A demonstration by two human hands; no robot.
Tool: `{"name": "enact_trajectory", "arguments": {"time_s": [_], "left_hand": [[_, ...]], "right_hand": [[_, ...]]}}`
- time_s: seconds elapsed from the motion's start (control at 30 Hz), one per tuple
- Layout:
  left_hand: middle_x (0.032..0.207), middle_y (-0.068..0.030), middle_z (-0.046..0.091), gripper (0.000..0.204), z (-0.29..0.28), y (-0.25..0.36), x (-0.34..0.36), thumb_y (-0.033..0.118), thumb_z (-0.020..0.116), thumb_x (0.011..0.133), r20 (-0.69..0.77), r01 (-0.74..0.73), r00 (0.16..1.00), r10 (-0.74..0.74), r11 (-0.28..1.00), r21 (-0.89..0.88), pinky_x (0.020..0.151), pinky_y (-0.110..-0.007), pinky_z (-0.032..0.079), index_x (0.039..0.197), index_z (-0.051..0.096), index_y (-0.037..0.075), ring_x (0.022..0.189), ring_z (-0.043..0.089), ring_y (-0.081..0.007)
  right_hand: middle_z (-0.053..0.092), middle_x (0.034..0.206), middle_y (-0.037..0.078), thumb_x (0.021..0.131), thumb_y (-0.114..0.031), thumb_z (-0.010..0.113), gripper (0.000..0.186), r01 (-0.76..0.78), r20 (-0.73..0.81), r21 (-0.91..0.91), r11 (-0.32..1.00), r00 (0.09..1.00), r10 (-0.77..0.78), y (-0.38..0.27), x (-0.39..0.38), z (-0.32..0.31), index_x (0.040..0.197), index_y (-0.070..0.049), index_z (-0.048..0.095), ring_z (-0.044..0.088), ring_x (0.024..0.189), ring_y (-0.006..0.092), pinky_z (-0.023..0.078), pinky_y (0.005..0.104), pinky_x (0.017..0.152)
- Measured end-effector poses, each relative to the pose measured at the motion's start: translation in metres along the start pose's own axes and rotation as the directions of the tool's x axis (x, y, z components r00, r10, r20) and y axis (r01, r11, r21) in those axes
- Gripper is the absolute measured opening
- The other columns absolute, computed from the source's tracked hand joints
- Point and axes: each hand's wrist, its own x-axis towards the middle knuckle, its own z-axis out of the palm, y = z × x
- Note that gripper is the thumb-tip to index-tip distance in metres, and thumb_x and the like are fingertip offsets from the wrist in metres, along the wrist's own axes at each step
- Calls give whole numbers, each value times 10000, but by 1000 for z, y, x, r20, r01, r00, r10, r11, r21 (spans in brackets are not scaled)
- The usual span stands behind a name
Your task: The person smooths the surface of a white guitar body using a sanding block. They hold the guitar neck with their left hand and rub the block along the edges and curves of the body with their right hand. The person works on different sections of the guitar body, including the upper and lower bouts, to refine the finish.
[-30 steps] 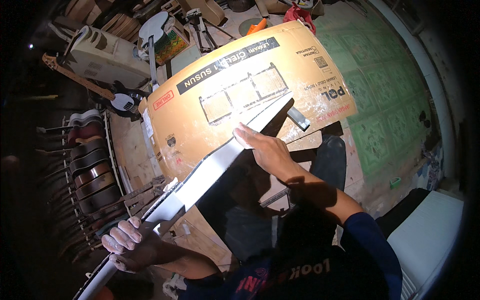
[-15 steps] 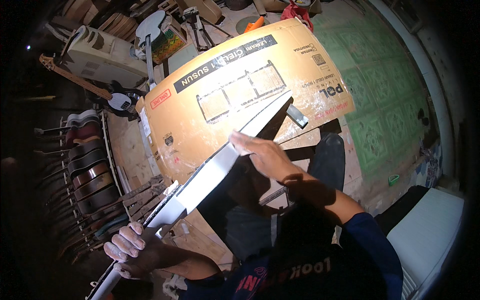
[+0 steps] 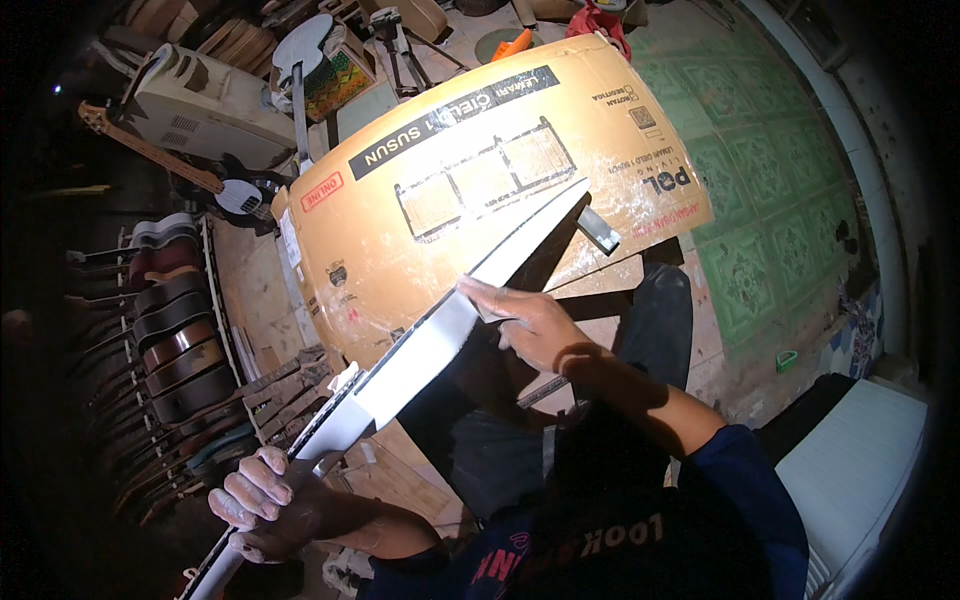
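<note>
A white-coated guitar (image 3: 425, 355), seen edge-on, lies slantwise from the lower left toward the middle. My left hand (image 3: 252, 505), dusted with white powder, is wrapped around its neck. At the side of the body is my right hand (image 3: 530, 325), its forefinger laid along the edge and the other fingers curled. A thin greyish piece shows under those fingers, too hidden to name. The far end of the body reaches over a flattened cardboard box (image 3: 370, 270), beside a small metal-looking bar (image 3: 598, 232).
Several guitars stand in a rack (image 3: 185, 330) at the left. A black-and-white electric guitar (image 3: 240, 197) and a pale guitar body (image 3: 303, 50) lean farther back. Green patterned tiles (image 3: 770, 210) cover the floor at right, near a white cushion-like block (image 3: 850, 470).
My right hand has moved slightly down along the guitar's side, and its fingers are more curled. My left hand keeps its hold on the neck; the guitar has barely shifted.
</note>
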Motion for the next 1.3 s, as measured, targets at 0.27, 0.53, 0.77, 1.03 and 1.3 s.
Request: {"name": "enact_trajectory", "arguments": {"time_s": [0.27, 0.53, 0.77, 1.03, 1.3], "left_hand": [[676, 14, 477, 339, -1, 3, -5, 405, 630, 927, -6, -19, 1000, 20, 999, 40, 711, -351, 409, 837, 431, 146, 640, 497, -143], [690, 15, 485, 326, -5, 10, -10, 390, 660, 920, -1, -5, 1000, 5, 999, 45, 723, -353, 405, 841, 449, 155, 652, 497, -147], [682, 22, 465, 329, -5, 6, -4, 393, 653, 927, 28, 5, 1000, -7, 999, 49, 735, -353, 406, 838, 439, 160, 654, 493, -140], [679, 24, 462, 336, -3, 0, 2, 403, 645, 932, 29, 8, 1000, -9, 999, 45, 717, -346, 401, 839, 426, 165, 651, 494, -136], [713, 1, 477, 235, -6, 2, 4, 299, 662, 874, 30, 63, 998, -61, 995, -82, 774, -365, 398, 855, 490, 139, 692, 498, -158]], "right_hand": [[417, 1519, 116, 880, 53, 456, 588, -126, 95, 19, 992, 988, 124, -15, -1, -8, 1445, -110, 464, 539, 1271, 293, 476, 381, 1054], [410, 1524, 113, 878, 69, 440, 598, 37, -54, -247, 968, 997, -52, 8, 1, 5, 1445, -120, 457, 560, 1256, 288, 465, 391, 1070], [481, 1476, 75, 902, 38, 415, 562, -1, -110, -411, 911, 993, -48, 2, -4, 19, 1422, -158, 499, 598, 1200, 272, 498, 374, 1027], [447, 1494, 150, 849, 56, 471, 616, -82, -177, -592, 802, 984, -30, 39, 9, 7, 1431, -145, 488, 572, 1231, 321, 485, 344, 1034], [500, 1453, 125, 821, 86, 472, 603, -177, -424, -547, 818, 901, -89, 122, 32, -69, 1403, -65, 501, 576, 1231, 281, 474, 334, 1043]]}}
